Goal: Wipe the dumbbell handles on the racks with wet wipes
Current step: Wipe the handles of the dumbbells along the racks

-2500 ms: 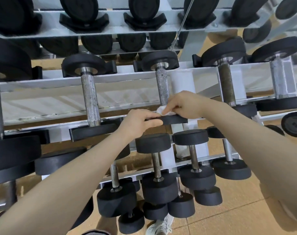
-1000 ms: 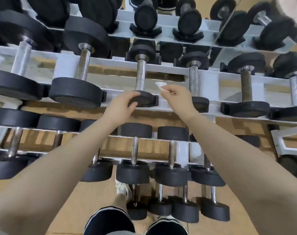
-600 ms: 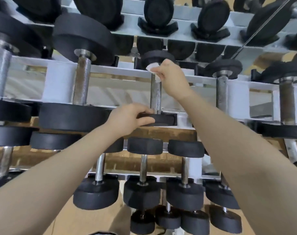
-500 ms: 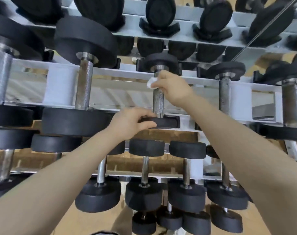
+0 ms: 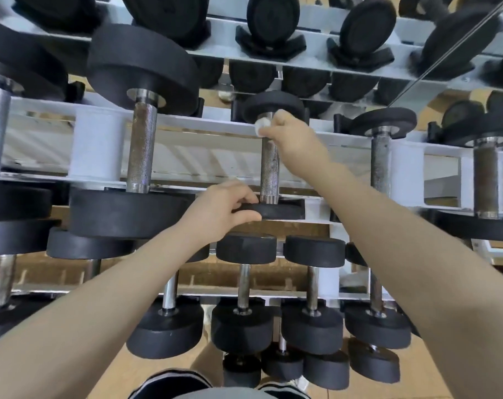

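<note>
Big dumbbell (image 5: 142, 145) sits at left on the white rack (image 5: 97, 148). Left hand (image 5: 224, 210) grips near weight (image 5: 276, 210) of the middle dumbbell, fingers curled over its edge. Right hand (image 5: 290, 136) pinches wet wipe (image 5: 262, 126) vs. top of handle (image 5: 269, 171), just under far weight.

- Left forearm (image 5: 106, 321): bare from the lower frame edge to the wrist; no sleeve, watch or band visible.
- Right forearm (image 5: 411, 254): bare likewise.
- Left hand (image 5: 220, 210) and right hand (image 5: 290, 136): ungloved, no rings visible.
- Shorts (image 5: 169, 383): dark fabric with light stripes at the hem, visible at the bottom edge.
</note>
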The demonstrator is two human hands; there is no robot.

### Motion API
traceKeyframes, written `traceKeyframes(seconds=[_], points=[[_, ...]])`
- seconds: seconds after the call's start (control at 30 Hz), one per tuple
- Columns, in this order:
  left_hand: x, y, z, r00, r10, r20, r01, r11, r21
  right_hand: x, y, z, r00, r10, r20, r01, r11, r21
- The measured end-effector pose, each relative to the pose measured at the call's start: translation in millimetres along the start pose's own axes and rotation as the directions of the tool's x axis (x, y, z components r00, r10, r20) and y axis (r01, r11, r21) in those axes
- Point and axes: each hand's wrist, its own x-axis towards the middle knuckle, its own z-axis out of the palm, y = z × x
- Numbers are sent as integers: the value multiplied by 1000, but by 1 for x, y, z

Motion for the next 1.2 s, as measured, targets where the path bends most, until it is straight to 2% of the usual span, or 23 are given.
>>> traceKeyframes(seconds=[0.07,0.13,0.17,0.23,0.27,0.3,0.33,0.37,0.4,0.43,0.47,0.5,0.53,0.6,0.67,0.73,0.77,0.83,0.9,0.97,1.0,1.1,1.2], points=[[0,1,-1,1000,-7,7,7,1000,1,-19,6,3,978,-135,159,152,984,-97],[0,2,-2,1000,-17,10,17,1000,-3,-43,9,2,924,-235,302,298,937,-184],[1,2,-2,1000,-18,14,18,1000,-3,-53,12,1,890,-260,375,339,927,-159],[1,2,-2,1000,-15,18,15,1000,-13,-66,15,-2,863,-264,431,300,954,-16],[1,2,-2,1000,-15,18,15,1000,-22,-66,15,-6,887,-222,404,215,975,62],[1,2,-2,1000,-18,20,18,999,-33,-64,15,-10,940,-137,311,92,984,155],[1,2,-1,999,-20,24,21,999,-43,-57,17,-12,985,18,170,-66,958,280],[1,1,-1,999,-22,26,23,999,-48,-47,20,-11,975,221,15,-207,887,413],[1,1,-1,999,-22,24,23,999,-47,-36,20,-10,907,413,-84,-307,784,539],[1,1,-1,1000,-21,23,22,999,-40,-25,18,-6,827,553,-104,-358,660,661],[1,1,0,1000,-20,23,21,999,-31,-14,15,-3,773,633,-50,-373,516,771],[1,0,0,1000,-17,21,18,1000,-21,-5,11,2,748,663,33,-383,390,838],[0,0,0,1000,-16,17,17,1000,-13,0,4,6,739,665,109,-408,313,858],[0,-1,1,1000,-12,4,12,1000,-10,-2,-6,6,738,651,176,-483,328,812],[0,-2,2,1000,-5,-4,5,1000,-10,-16,-2,5,763,612,208,-569,484,665],[0,-2,2,1000,-8,0,8,1000,-9,-42,3,7,765,530,367,-644,631,433],[0,-2,2,1000,-9,4,9,1000,-10,-55,4,9,735,506,451,-667,657,351],[1,-2,1,1000,-2,10,2,1000,-16,-61,6,9,698,517,497,-703,627,335],[1,-3,1,1000,3,18,-3,1000,-5,-45,8,4,657,620,429,-745,447,495],[1,-3,1,1000,13,11,-13,1000,7,-22,6,-2,618,704,348,-664,231,711],[0,-3,1,1000,18,0,-18,1000,8,-12,3,-2,625,714,315,-587,163,793],[-2,-3,3,1000,24,-21,-24,1000,-7,-6,-10,4,676,696,244,-521,217,825],[-2,-4,4,999,27,-31,-28,999,-30,-27,-22,1,706,677,209,-585,390,712]])
